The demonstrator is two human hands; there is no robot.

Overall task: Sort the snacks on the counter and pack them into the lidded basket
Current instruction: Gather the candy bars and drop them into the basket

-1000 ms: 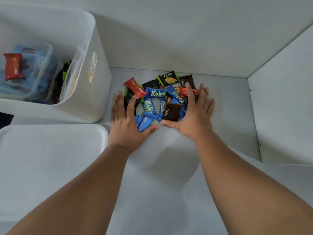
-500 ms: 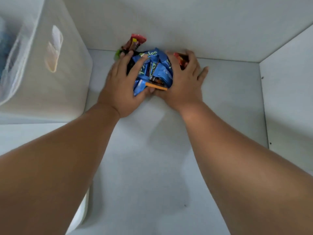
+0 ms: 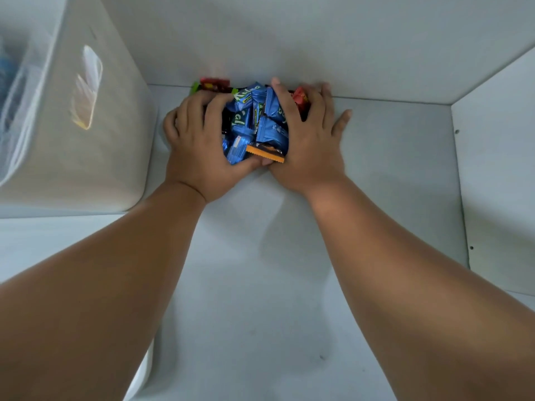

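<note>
- Cupping a heap of snack packets (image 3: 254, 123) from both sides, the two hands pressed it together on the counter (image 3: 260, 270), against the back wall (image 3: 289, 39).
- The left hand (image 3: 199, 146) had its grip curled around the left of the heap, thumb tucked under the near edge.
- The right hand (image 3: 309, 140) had its grip closed over the right of the heap, fingers spread across the top and the little finger resting flat on the counter.
- Mostly blue wrappers showed between the hands; an orange-edged packet (image 3: 265, 153) lay nearest, and red packets (image 3: 215, 83) poked out behind the fingers.
- The white basket (image 3: 86, 125) stood just left of the left hand, its contents blurred.
</note>
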